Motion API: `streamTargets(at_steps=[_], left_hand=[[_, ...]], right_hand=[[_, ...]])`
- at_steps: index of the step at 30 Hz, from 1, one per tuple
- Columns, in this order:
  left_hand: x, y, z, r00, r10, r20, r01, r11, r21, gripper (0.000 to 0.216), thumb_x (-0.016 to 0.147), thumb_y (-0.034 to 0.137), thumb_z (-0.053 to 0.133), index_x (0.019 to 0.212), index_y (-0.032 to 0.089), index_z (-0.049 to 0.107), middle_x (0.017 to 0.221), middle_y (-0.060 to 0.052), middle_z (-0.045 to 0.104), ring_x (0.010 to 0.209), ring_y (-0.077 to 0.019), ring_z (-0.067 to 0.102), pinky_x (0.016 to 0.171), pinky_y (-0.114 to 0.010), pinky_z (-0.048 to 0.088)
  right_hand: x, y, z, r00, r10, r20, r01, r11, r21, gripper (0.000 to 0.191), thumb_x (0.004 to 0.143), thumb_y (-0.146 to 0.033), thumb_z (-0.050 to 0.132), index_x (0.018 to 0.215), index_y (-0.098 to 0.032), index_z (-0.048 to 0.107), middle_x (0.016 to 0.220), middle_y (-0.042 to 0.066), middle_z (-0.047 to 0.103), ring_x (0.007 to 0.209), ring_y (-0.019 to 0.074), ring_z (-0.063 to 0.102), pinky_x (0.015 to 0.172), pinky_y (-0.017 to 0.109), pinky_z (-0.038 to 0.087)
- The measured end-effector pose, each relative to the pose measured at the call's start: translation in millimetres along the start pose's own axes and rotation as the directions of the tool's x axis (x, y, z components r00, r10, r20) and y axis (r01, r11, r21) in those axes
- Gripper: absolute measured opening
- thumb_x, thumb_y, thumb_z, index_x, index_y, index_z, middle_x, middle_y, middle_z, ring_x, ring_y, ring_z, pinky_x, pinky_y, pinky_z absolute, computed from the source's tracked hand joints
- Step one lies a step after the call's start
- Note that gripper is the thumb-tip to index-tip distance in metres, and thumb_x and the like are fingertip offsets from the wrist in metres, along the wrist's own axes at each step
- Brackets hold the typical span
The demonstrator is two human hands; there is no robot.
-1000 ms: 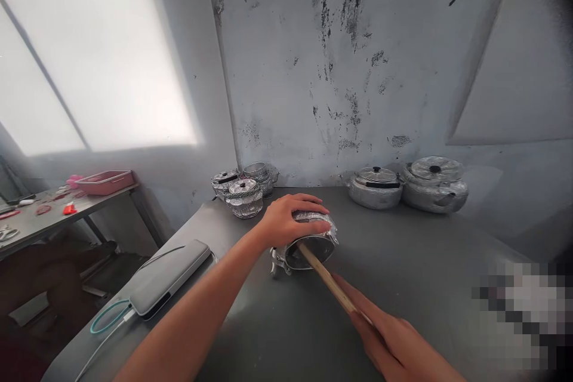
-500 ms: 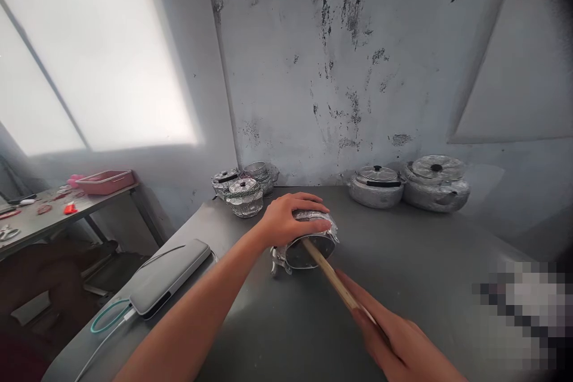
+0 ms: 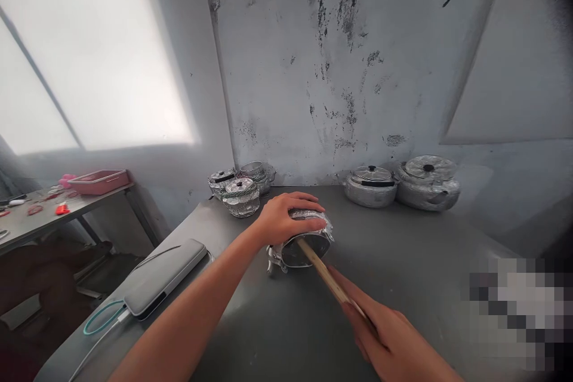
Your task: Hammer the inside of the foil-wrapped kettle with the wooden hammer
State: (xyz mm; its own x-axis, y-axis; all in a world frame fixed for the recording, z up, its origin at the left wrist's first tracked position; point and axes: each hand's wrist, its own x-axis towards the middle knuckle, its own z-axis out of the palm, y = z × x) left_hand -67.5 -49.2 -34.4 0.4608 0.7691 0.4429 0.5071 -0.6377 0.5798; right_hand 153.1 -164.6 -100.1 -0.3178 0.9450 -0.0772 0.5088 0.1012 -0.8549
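On the left I see a bright white window area, and below it a pale grey side table (image 3: 27, 231) with a pink rectangular plastic basket (image 3: 100, 181) and a small orange-red object (image 3: 62, 209). On the near left of the dark grey tabletop (image 3: 268, 334) lies a flat grey case with rounded corners (image 3: 168, 277), with a looped teal cable (image 3: 85, 327) and a white cable at its near end. Near the wall stand three small silver pots: one with a black handle (image 3: 217, 182), a lidded one with a dark knob (image 3: 240, 198), and an open-topped one behind.

In the middle, a silver metal pot (image 3: 319, 243) lies on its side on the tabletop, its round mouth facing the person. The left hand (image 3: 290, 215) has hold of it from above, fingers and thumb slightly apart and bent over its upper side. The right hand (image 3: 371, 322) is closed around a pale wooden stick (image 3: 324, 271), whose far end goes inside the mouth.

Farther right, by the wall, sit a round silver lidded pot with a black handle (image 3: 370, 194) and, just beside it, a larger silver lidded vessel (image 3: 427, 194) with a dark knob.
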Motion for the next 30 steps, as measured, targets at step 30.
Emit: streamTargets(at_steps=[30], left_hand=[[0,-2,1,1.000,-0.004,-0.004,0.004,1.000,-0.028,0.030,0.086,0.050,0.075,0.111,0.035,0.080,0.137,0.002,0.067,0.127,-0.0271,0.061,0.112,-0.036,0.045]], right_hand=[[-1,17,10,0.994,-0.110,-0.016,0.108,0.992,-0.065,0.061,0.101,-0.043,0.039,0.159,-0.029,0.041,0.076,0.002,0.079,0.071,0.0253,0.075,0.086,0.037,0.059]])
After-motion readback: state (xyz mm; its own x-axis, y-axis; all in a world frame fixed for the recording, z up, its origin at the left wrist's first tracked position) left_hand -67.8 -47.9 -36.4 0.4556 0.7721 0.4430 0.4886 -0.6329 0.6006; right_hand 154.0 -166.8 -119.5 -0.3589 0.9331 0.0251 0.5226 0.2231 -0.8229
